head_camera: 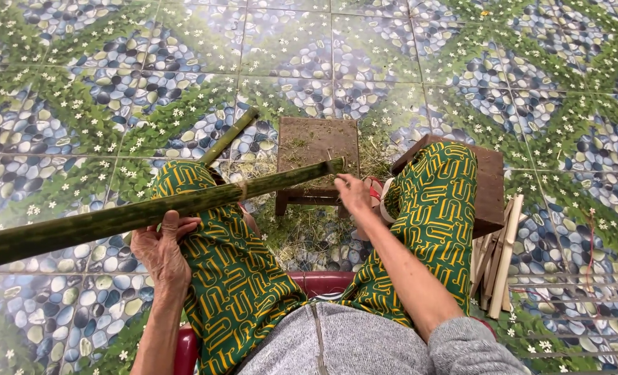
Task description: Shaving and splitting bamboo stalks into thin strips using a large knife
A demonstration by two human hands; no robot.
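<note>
Person wore loose trousers [232,278] — dark green with a yellow geometric maze-like print, covering both legs to the knees and past. Top was a heathered grey sweater [364,344] with a zip or seam down the middle; sleeves pushed up, right cuff bunched near the elbow. Left hand [159,250] and right hand [354,193] were bare — forearms uncovered.

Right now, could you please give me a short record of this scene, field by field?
Left hand: grips the long green bamboo pole from below, over the left knee.
Right hand: near the pole's far end; its grip cannot be told.
Pole's far end: over a small wooden stool.
Floor: pebble-and-flower tiles, green shavings under the stool.
Right side: bamboo strips beside a brown block.
</note>
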